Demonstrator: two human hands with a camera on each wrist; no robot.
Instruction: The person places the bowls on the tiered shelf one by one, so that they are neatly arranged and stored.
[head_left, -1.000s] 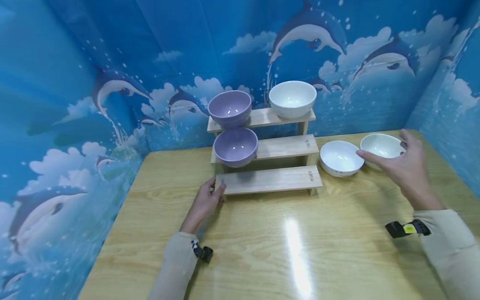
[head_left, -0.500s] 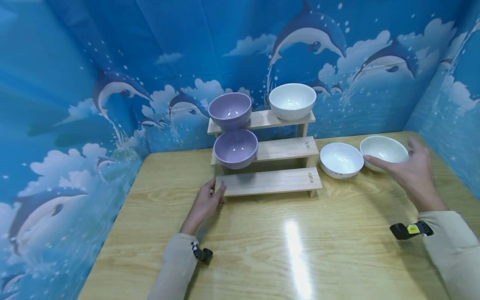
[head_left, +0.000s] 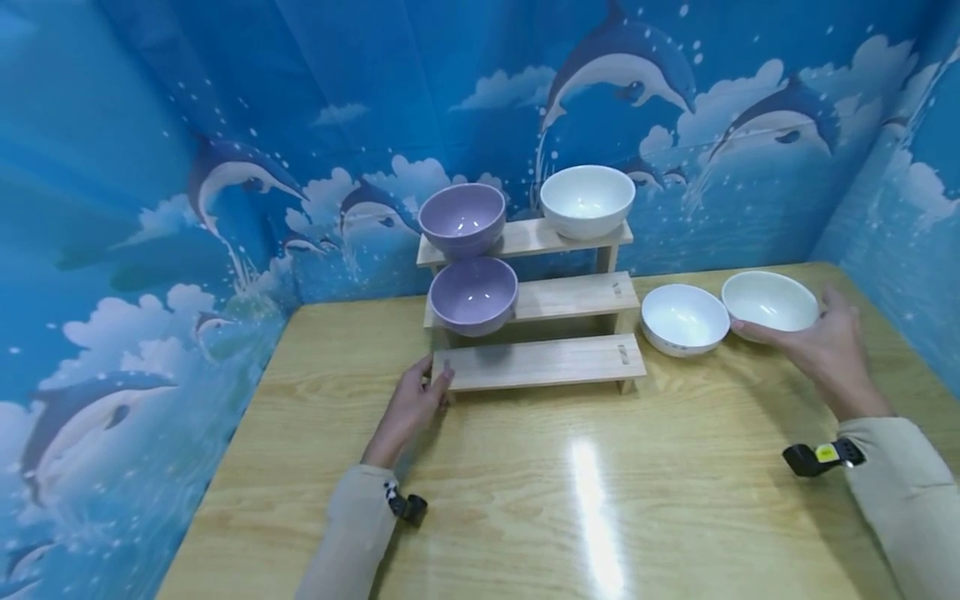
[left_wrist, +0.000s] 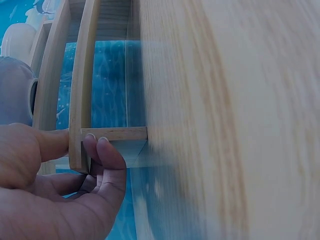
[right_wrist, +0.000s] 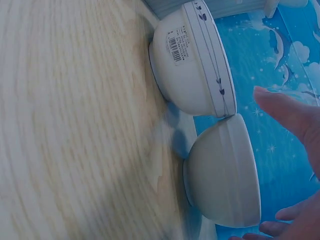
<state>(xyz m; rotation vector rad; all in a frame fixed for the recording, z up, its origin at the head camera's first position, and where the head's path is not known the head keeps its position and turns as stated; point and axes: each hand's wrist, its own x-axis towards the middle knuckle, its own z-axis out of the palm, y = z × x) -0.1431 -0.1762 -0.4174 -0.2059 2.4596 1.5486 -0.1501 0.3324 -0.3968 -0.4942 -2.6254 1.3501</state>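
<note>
My left hand [head_left: 408, 406] pinches the left end of the bottom step of a three-tier wooden display stand [head_left: 540, 363]; in the left wrist view its thumb lies over the board and its fingertips curl underneath. At the far right, my right hand [head_left: 828, 358] is spread at a plain white bowl [head_left: 768, 300], thumb on the near left side and fingers by the right rim. In the right wrist view the thumb [right_wrist: 280, 107] stands apart from that bowl. Left of it, rims close together, sits a white bowl with a patterned band [right_wrist: 200, 60] and a barcode label.
A purple bowl [head_left: 462, 218] and a white bowl [head_left: 587, 200] stand on the top tier. Another purple bowl [head_left: 473, 296] sits at the left of the middle tier. Dolphin-printed curtains [head_left: 375, 100] rise behind the wooden table [head_left: 510, 500] and at its sides.
My right hand has moved a little right and down, from over the gap between the two white bowls to around the plain one. The left hand keeps its grip on the stand.
</note>
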